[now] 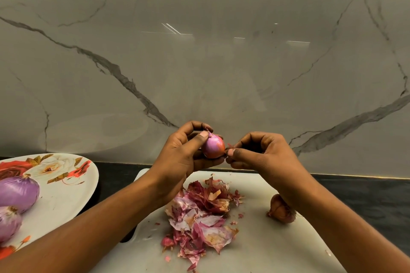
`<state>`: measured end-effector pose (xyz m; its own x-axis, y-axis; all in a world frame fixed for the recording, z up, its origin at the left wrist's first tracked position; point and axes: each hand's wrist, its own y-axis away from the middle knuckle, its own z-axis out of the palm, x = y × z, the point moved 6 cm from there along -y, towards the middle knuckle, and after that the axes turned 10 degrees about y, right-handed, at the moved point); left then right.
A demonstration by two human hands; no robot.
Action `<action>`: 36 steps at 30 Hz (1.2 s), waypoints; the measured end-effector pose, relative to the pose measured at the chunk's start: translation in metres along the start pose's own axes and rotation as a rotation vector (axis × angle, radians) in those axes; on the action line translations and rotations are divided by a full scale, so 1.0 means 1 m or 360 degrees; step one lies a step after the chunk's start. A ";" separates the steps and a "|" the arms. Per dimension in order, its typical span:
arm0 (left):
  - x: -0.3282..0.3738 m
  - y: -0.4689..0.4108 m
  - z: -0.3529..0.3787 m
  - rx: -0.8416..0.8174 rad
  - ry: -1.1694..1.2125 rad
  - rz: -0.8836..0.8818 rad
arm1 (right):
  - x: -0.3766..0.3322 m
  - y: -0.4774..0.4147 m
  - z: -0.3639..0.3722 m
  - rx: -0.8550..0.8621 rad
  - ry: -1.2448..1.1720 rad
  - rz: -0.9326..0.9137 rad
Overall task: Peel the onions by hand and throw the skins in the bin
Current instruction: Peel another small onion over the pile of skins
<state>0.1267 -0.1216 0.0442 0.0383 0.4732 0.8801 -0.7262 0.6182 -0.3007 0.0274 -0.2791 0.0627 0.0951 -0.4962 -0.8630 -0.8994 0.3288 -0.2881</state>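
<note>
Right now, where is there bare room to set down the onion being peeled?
The cutting board is bare nearer than the unpeeled onion, between the skin pile and the right forearm. The plate is bare on its right half, beside the two peeled onions. The board's middle is crowded with skins.

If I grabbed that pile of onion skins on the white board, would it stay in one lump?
Probably not. The pile of onion skins is thin, curled, separate flakes, so it would likely feel very light and papery and crumple. Small bits lie scattered on the cutting board, so some would probably slip out and flutter down.
</note>
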 end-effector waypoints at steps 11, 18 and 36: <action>0.000 0.001 0.001 -0.0036 -0.0159 0.0013 | 0.005 0.000 0.004 -0.0166 -0.0224 0.0219; 0.003 0.003 0.007 -0.0163 -0.0321 0.0092 | 0.004 0.002 0.010 -0.0217 -0.0291 0.0234; 0.009 0.003 0.007 -0.0135 -0.0232 0.0114 | 0.002 0.001 0.006 -0.0201 -0.0496 0.0228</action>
<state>0.1203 -0.1202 0.0534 -0.1160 0.4256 0.8975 -0.6629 0.6397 -0.3890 0.0290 -0.2746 0.0577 0.0726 -0.1772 -0.9815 -0.9567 0.2659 -0.1188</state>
